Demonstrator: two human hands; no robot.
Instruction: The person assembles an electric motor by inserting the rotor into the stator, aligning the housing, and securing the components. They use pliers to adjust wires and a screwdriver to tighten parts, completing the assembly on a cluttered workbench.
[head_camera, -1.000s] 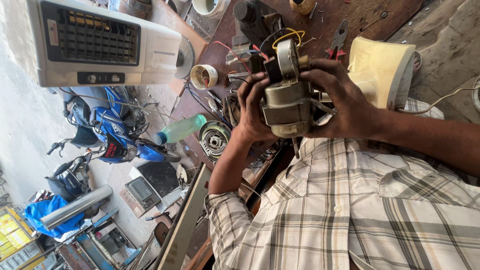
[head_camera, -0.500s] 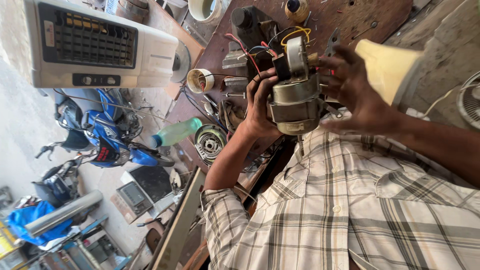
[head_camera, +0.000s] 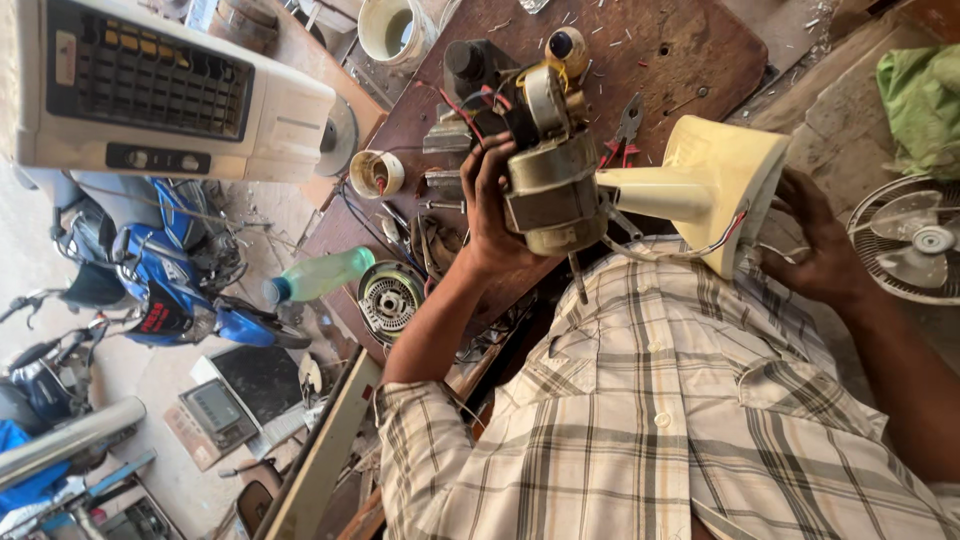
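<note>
1. Motor (head_camera: 550, 190), grey metal with a yellow-and-black part on top, is held up over the bench (head_camera: 690, 60), in front of the person's checked shirt (head_camera: 650, 420).
2. Left hand (head_camera: 490, 205) is clamped round the motor's near side, fingers curled over the casing and thumb underneath.
3. Right hand (head_camera: 815, 250) is on the far side of the housing (head_camera: 715, 195) from the motor. It grips the housing's wide end, though the cream plastic hides most of its fingers.
4. The housing's narrow neck points at the motor and stops just beside it; thin wires (head_camera: 700, 250) run from the motor's base into the housing.
5. Judging by this, the motor is out of its housing and the two are joined only by the wires. No blade or guard is on the motor, and no tool is in either hand.
6. Pliers (head_camera: 625, 125) with red handles lie on the bench just beyond the motor.
7. A small cup (head_camera: 375, 172) and a round wound coil (head_camera: 388, 297) lie on the bench on the left-hand side of the motor, with a green bottle (head_camera: 320, 275) beside the coil.
8. A white cooler (head_camera: 160, 90) stands well apart from the motor on that same side, with a blue motorbike (head_camera: 160, 290) below it.
9. A fan (head_camera: 915, 240) and a green cloth (head_camera: 920, 95) lie past the housing, well apart from the motor.
</note>
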